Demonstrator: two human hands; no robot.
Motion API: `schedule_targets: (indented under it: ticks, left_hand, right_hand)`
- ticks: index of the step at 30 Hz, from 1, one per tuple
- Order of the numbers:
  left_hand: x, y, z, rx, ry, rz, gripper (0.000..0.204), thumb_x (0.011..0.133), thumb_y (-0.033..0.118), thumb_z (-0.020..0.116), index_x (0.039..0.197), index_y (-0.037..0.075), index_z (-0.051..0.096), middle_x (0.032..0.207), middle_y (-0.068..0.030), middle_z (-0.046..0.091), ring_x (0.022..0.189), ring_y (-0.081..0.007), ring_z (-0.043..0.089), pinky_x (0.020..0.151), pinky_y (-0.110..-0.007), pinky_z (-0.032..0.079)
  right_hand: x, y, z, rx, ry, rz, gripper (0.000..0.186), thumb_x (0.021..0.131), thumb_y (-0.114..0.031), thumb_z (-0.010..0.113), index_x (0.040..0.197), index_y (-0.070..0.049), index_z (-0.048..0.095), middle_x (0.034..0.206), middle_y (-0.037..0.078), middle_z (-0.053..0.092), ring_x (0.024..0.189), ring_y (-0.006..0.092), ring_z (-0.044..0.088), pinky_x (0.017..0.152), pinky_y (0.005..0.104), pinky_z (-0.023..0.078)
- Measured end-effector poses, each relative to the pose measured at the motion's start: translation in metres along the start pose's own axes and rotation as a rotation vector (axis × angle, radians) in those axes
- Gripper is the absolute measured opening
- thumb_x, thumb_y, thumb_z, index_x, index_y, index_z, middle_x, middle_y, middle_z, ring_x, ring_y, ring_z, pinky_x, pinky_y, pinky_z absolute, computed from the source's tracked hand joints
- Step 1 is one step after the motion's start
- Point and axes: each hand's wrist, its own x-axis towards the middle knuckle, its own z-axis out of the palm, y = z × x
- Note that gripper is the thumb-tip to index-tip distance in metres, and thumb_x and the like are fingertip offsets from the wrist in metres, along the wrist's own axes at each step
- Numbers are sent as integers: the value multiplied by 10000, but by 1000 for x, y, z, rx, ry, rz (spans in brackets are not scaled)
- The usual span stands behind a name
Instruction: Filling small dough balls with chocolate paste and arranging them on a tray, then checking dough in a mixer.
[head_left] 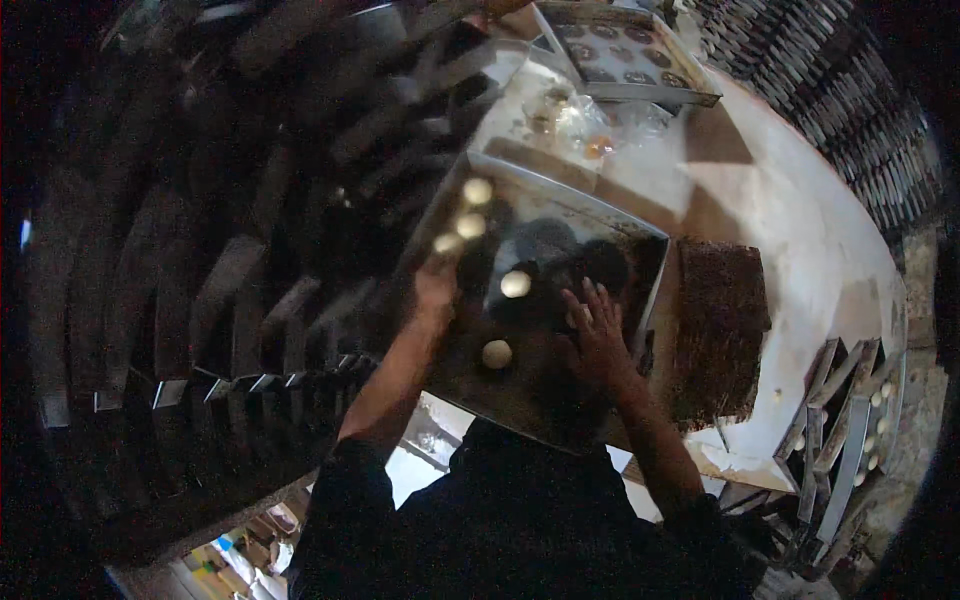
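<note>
A large shiny metal baking tray (590,215) lies on the white table in front of me. Several pale round dough balls sit on it, one at the far left corner (478,190), one mid-tray (515,284) and one nearer me (496,353). My left hand (436,287) rests at the tray's left edge, next to a dough ball (448,243); whether it grips anything is hidden. My right hand (597,322) lies flat on the tray with fingers spread, to the right of the mid-tray ball, holding nothing.
A dark brown rectangular slab (718,330) lies right of the tray. A second tray with round moulds (620,55) and clear plastic bags (590,125) sit at the far end. Stacked metal racks (230,260) fill the left; more racks with dough pieces (850,440) stand at right.
</note>
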Motion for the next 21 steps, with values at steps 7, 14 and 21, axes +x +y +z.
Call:
schedule_targets:
  ticks: [7,14,21]
  left_hand:
    - [-74,69,45,335,66,568,175,878,187,622,885,29,547,753,-39,544,714,-154,541,709,-309,439]
    - [-286,120,160,422,-603,814,944,742,46,725,1466,44,118,1153,-169,540,1068,-238,561,915,-357,473]
    - [-362,97,172,48,-340,672,329,878,142,626,1173,-2,604,893,-74,557,864,-150,528,762,-270,436]
  right_hand:
    - [-54,10,-61,555,310,-76,389,883,-200,604,1218,-16,535,1190,194,560,1047,329,584,864,405,483]
    - [-94,80,-103,1058,-52,227,311,860,-108,639,1140,21,600,1013,186,632,877,210,641,776,306,490]
    - [-160,50,-137,1006,677,-262,419,838,-107,612,1211,44,497,1109,200,613,1001,262,621,885,318,464]
